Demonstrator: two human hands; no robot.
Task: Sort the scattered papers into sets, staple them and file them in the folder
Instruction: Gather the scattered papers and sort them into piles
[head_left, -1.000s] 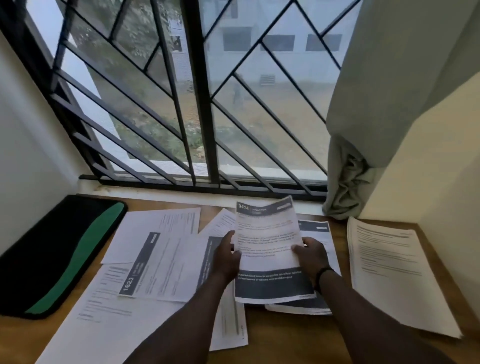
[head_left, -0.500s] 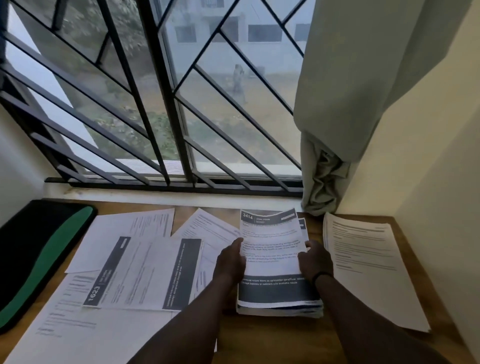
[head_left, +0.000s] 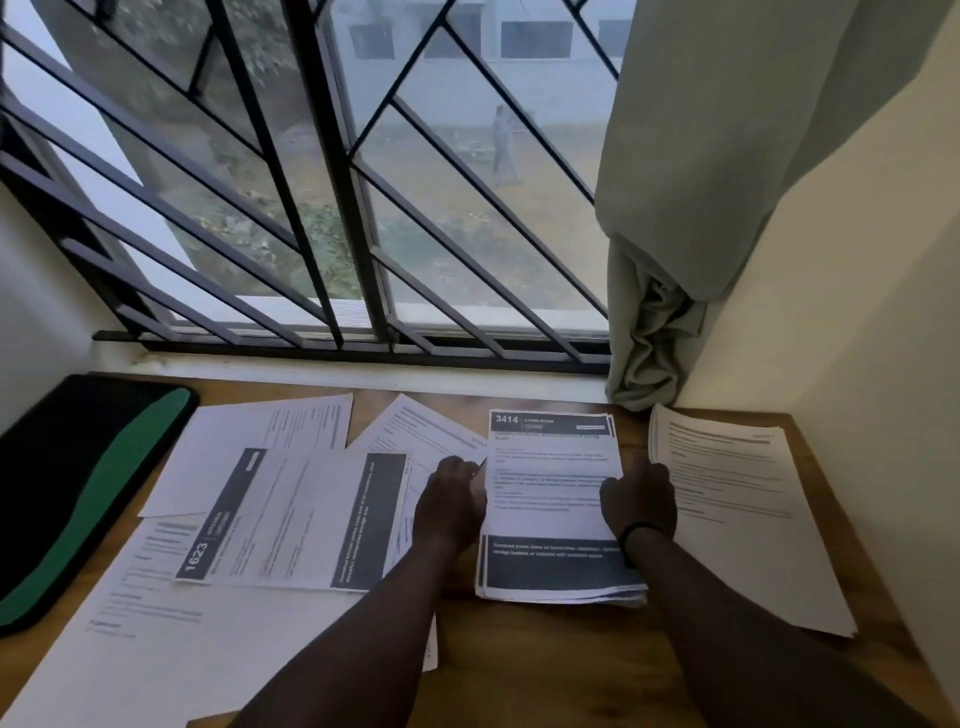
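Observation:
A stack of sheets headed "3414" (head_left: 550, 467) lies on the wooden table (head_left: 545, 654), its edges nearly lined up. My left hand (head_left: 451, 504) grips the stack's left edge and my right hand (head_left: 638, 499) grips its right edge. Left of it lies a sheet marked "1623" (head_left: 291, 519) with dark bands, turned sideways over several plain text sheets (head_left: 156, 623). A separate pile of text pages (head_left: 737, 509) lies at the right. The black and green folder (head_left: 78, 488) rests at the far left.
A barred window (head_left: 332, 208) runs along the table's far edge, with a pale curtain (head_left: 691, 182) bunched in the right corner. A cream wall (head_left: 857, 364) closes the right side. A loose text sheet (head_left: 415, 431) pokes out behind the 1623 sheet.
The 3414 sheet came down from my raised hands onto the sheets beneath it, forming one stack. Both hands now hold the stack's sides flat on the table. The view shifted right.

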